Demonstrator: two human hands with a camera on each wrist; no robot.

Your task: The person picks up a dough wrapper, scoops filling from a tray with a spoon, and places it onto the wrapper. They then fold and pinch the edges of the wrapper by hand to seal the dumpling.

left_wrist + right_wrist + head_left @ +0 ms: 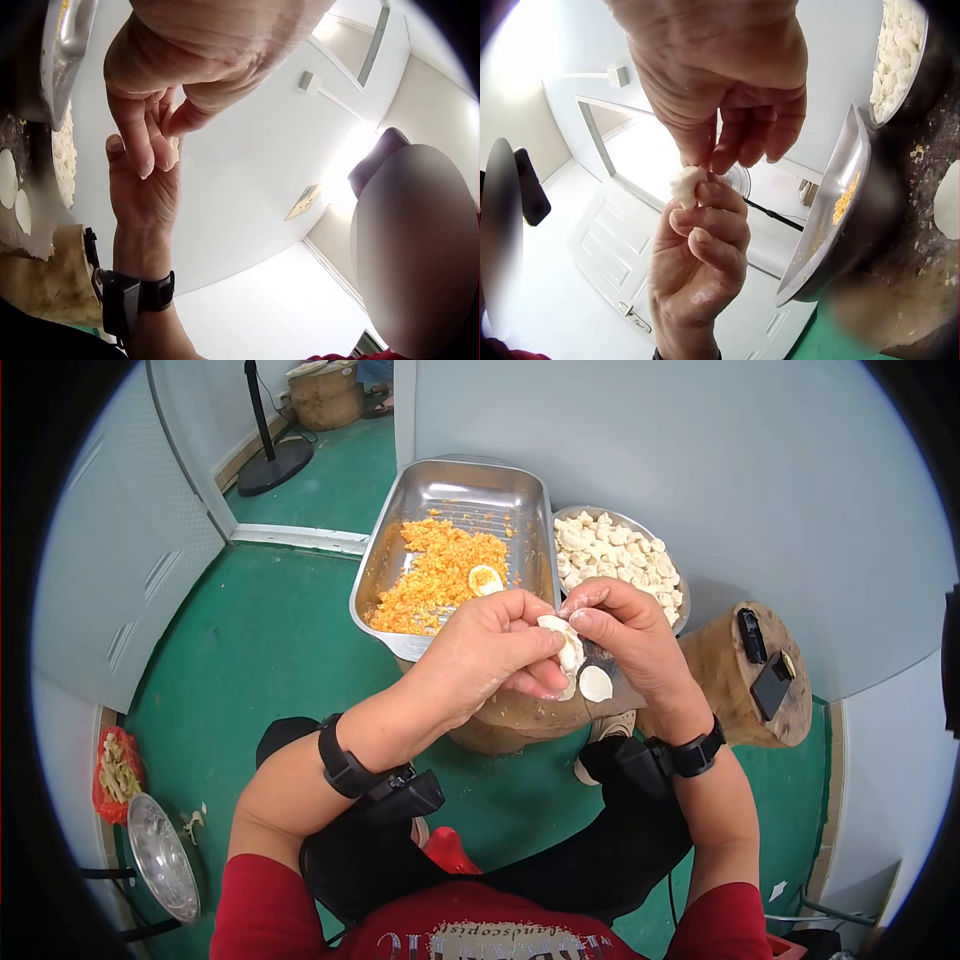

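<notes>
A folded white dumpling (567, 645) is between the two hands, in front of the chest. My left hand (500, 645) holds it between thumb and curled fingers. At its upper edge, my right hand (635, 635) pinches the dough with thumb and forefinger; the right wrist view shows these fingertips meeting at the dumpling (686, 186). Below the hands, a round dough wrapper (596, 684) lies on the wooden block (500, 720), with another partly hidden beside it. Orange-yellow crumbly filling (440, 570) covers part of a rectangular metal pan (470, 485). A white scoop-like piece (486, 581) sits in it.
A round metal tray of shaped dumplings (615, 560) stands right of the pan. On a wooden stump (755, 710) at the right lie a phone (772, 685) and a black device (751, 636). A metal basin (163, 857) and a red net bag (118, 775) are at lower left.
</notes>
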